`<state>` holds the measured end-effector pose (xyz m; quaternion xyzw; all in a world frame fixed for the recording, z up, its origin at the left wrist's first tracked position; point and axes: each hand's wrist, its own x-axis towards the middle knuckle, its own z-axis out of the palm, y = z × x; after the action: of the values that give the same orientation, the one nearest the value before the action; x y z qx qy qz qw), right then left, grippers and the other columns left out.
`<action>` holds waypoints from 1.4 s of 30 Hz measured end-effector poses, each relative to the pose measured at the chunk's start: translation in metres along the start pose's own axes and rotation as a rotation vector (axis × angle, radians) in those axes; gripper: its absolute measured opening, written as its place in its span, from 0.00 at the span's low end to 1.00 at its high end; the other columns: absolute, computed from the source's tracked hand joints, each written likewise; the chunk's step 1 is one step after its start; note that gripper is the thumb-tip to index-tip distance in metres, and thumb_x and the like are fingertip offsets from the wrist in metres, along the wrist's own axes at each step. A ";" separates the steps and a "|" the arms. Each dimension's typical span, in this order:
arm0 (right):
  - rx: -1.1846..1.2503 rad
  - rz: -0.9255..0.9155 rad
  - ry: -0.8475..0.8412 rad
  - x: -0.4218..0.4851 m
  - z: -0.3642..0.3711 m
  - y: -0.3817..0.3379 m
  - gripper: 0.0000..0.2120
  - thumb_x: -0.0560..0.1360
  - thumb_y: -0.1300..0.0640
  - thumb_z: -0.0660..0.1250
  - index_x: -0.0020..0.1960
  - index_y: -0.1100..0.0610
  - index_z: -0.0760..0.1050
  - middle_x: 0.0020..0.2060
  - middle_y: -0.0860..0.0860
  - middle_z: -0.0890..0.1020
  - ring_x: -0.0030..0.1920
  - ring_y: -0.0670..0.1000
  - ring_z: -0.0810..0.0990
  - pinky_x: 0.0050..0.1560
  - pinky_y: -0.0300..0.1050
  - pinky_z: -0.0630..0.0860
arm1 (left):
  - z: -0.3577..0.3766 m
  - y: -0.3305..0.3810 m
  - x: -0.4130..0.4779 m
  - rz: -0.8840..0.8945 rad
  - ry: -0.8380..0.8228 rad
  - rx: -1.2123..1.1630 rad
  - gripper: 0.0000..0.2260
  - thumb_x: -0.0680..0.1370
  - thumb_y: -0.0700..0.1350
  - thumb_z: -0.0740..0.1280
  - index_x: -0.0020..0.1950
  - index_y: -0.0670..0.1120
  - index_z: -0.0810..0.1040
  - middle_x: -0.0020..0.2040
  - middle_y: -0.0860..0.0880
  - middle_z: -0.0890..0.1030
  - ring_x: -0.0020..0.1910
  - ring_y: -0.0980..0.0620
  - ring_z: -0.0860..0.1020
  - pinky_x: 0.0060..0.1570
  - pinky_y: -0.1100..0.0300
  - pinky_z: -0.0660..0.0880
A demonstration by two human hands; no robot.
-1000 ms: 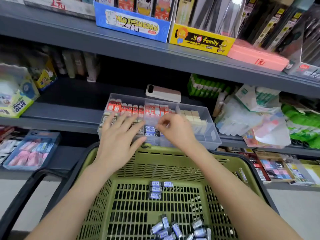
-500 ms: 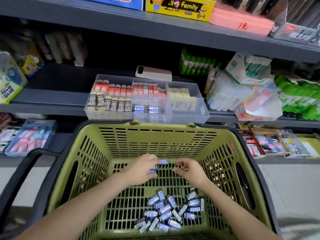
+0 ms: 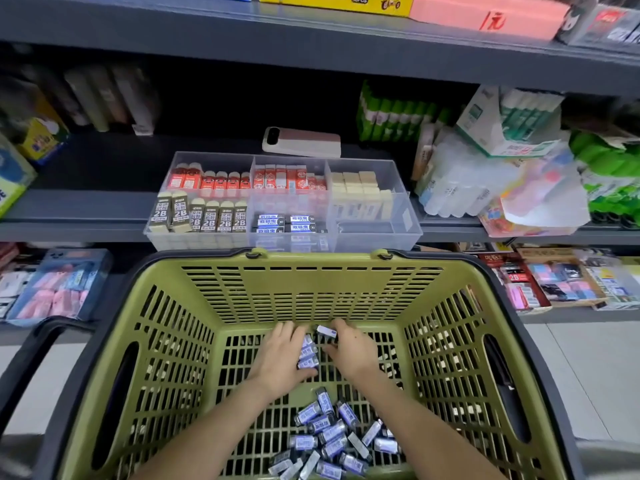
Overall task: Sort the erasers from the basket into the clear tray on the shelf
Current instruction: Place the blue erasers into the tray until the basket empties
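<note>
Down at the far end of the green basket (image 3: 166, 341), both forearms reached in side by side. The left hand (image 3: 282, 363) curled around a short row of erasers (image 3: 307, 351), and the right hand (image 3: 351, 351) pinched a single eraser (image 3: 327, 330) just short of the far wall. A loose heap (image 3: 332, 438) lay nearer, with bare grid on either side. On the shelf (image 3: 86, 209), the clear tray (image 3: 381, 237) held "2B" erasers (image 3: 201, 216) front-left.
</note>
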<state>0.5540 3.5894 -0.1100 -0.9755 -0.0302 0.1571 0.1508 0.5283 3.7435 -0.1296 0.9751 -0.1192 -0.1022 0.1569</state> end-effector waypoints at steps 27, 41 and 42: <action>1.339 -0.221 0.219 -0.053 -0.201 -0.074 0.06 0.69 0.60 0.72 0.45 0.55 0.81 0.33 0.49 0.83 0.30 0.41 0.75 0.30 0.31 0.69 | -0.159 0.025 -0.025 -0.191 -0.307 -1.813 0.13 0.75 0.43 0.66 0.58 0.41 0.75 0.40 0.42 0.82 0.35 0.49 0.79 0.33 0.62 0.73; 0.462 -0.162 0.522 0.040 -0.180 -0.149 0.06 0.69 0.61 0.73 0.46 0.58 0.80 0.35 0.48 0.77 0.38 0.48 0.75 0.34 0.32 0.65 | -0.270 -0.009 -0.010 -0.027 0.595 -1.690 0.13 0.82 0.55 0.54 0.53 0.47 0.70 0.31 0.51 0.75 0.24 0.56 0.67 0.17 0.69 0.58; 0.463 -0.153 0.503 0.042 -0.180 -0.150 0.06 0.69 0.61 0.73 0.44 0.58 0.79 0.35 0.49 0.78 0.39 0.49 0.76 0.37 0.35 0.67 | -0.269 -0.009 -0.009 -0.025 0.608 -1.670 0.13 0.83 0.55 0.54 0.53 0.47 0.70 0.31 0.51 0.76 0.24 0.56 0.67 0.17 0.69 0.58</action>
<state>0.6488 3.6861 0.0857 -0.9185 -0.0285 -0.0972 0.3821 0.5855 3.8297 0.1192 0.5287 0.0516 0.1058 0.8406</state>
